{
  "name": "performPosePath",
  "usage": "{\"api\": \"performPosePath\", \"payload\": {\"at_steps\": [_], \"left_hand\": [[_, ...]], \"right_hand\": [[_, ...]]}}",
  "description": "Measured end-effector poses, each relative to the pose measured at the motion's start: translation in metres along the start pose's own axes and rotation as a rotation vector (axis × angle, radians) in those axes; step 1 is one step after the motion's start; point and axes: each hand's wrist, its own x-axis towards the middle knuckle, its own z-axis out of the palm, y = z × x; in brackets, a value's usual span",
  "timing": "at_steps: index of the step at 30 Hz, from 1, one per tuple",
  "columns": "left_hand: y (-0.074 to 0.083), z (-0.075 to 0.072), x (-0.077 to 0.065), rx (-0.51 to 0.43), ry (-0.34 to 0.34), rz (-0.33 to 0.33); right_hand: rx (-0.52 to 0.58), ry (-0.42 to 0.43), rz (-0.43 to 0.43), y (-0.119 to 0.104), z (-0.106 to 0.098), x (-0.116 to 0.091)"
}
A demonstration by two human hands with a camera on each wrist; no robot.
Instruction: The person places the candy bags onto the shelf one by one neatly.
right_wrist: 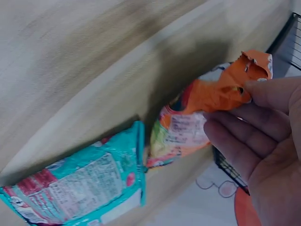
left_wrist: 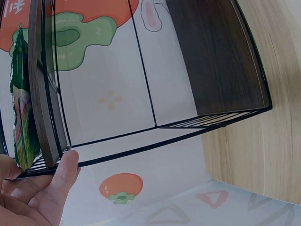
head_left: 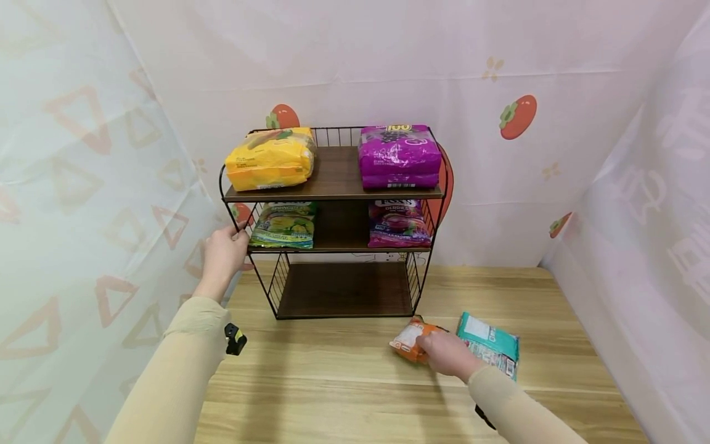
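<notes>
My left hand (head_left: 224, 251) grips the left side of a black wire rack (head_left: 344, 290) with dark wood shelves, level with the middle one. The left wrist view shows its thumb (left_wrist: 66, 167) against the frame bar beside a green candy bag (left_wrist: 22, 122). Low over the table at right, my right hand (head_left: 450, 353) pinches an orange candy bag (head_left: 407, 340) between thumb and fingers. In the right wrist view the bag (right_wrist: 188, 125) hangs tilted from its crumpled top end. A teal candy bag (right_wrist: 89, 181) lies right beside it.
On the top shelf sit a yellow bag (head_left: 272, 159) at left and a purple bag (head_left: 399, 157) at right. Below them, a green bag (head_left: 284, 225) and a dark purple bag (head_left: 398, 225) lean on the middle shelf. Printed cloth walls (head_left: 554, 154) enclose the wooden table (head_left: 333, 382).
</notes>
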Motion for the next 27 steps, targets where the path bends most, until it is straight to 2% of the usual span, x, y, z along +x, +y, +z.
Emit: {"api": "performPosePath", "payload": {"at_steps": [4,9,16,22,27], "left_hand": [[0.000,-0.001,0.000,0.001,-0.005,0.002],[0.001,-0.002,-0.001,0.015,-0.009,0.005],[0.001,-0.001,-0.001,0.030,-0.001,0.008],[0.001,0.000,0.000,0.035,0.003,0.002],[0.001,0.000,0.001,0.042,0.007,0.004]], "right_hand": [[0.093,-0.028,-0.044,-0.004,-0.008,0.004],[0.283,-0.103,-0.056,-0.009,-0.025,0.012],[0.491,-0.235,0.010,-0.005,-0.036,0.018],[0.663,-0.263,0.066,0.004,-0.037,0.016],[0.793,-0.247,0.180,0.011,-0.031,0.014]]}}
